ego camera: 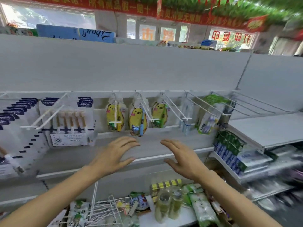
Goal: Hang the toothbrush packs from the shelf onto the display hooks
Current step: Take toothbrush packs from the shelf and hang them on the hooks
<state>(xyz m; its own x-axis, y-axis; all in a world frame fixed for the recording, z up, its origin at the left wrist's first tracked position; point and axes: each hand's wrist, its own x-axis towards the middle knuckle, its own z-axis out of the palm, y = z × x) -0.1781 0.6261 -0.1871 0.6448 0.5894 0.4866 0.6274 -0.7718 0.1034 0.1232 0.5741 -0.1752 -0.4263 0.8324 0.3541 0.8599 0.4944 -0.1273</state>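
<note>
Both hands empty: left hand [113,154] and right hand [182,158] hover with fingers spread over the bare grey shelf [147,151], touching nothing. Three yellow bear toothbrush packs [138,119] already hang on the white display hooks [177,110] above; more packs lie on the lower shelf [165,217]. Likely light, stiff-carded, slick plastic fronts; best pinched near the top hang-hole.

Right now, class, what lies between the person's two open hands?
Head view: only bare grey shelf board shows between the left hand and right hand; neither holds anything.
</note>
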